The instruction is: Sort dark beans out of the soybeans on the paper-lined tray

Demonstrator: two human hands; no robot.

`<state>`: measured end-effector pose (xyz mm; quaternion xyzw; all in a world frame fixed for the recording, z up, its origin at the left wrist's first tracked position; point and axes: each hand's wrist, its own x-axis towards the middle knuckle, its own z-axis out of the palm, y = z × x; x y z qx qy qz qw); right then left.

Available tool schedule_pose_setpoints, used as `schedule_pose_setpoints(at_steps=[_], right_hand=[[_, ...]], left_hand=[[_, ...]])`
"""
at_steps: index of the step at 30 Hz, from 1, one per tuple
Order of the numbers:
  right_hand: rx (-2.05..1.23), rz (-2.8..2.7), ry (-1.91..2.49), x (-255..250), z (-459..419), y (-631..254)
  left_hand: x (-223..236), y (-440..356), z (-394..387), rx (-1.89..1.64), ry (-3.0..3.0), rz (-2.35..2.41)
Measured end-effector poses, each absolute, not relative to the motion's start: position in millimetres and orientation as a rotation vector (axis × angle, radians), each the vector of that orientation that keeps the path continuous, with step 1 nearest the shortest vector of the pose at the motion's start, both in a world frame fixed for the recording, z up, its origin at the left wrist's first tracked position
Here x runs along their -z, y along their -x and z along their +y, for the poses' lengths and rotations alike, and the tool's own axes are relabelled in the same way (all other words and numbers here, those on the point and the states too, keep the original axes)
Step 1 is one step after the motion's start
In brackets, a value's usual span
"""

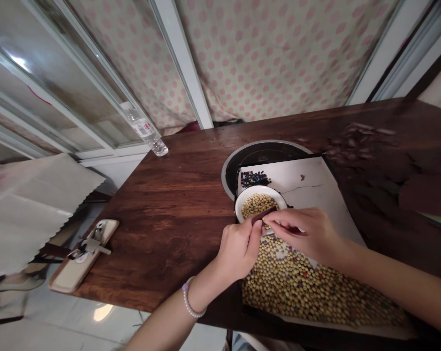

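My left hand (pixel 238 248), with a white bead bracelet (pixel 188 302) on its wrist, pinches a dark brown strip (pixel 263 215) above a white bowl (pixel 244 202). My right hand (pixel 300 234) comes in from the right, and its fingertips grip the same strip's near end. The bowl holds loose soybeans (pixel 258 205). Below both hands lies a large sheet densely covered with soybeans (pixel 300 287), with several coloured specks among them. Part of the sheet is hidden under my hands.
A white board (pixel 315 195) under the bowl carries a pile of dark beads (pixel 254 179). It rests on a dark wooden table (pixel 162 219) over a round black burner (pixel 267 153). A plastic water bottle (pixel 146 130) stands at the back left edge.
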<state>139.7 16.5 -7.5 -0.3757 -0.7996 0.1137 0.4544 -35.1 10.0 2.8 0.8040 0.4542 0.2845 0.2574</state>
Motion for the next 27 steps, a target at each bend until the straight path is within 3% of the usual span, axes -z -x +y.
schedule_pose_setpoints(at_steps=[16,27], right_hand=[[-0.273,-1.948,0.970,8.9,14.3,-136.9],[-0.590,-1.829,1.141,1.4,14.1,-134.4]], left_hand=[[-2.7,33.8,9.0,-0.823,-2.133,1.284],[-2.7,33.2,8.1,-0.816,-2.122,1.279]])
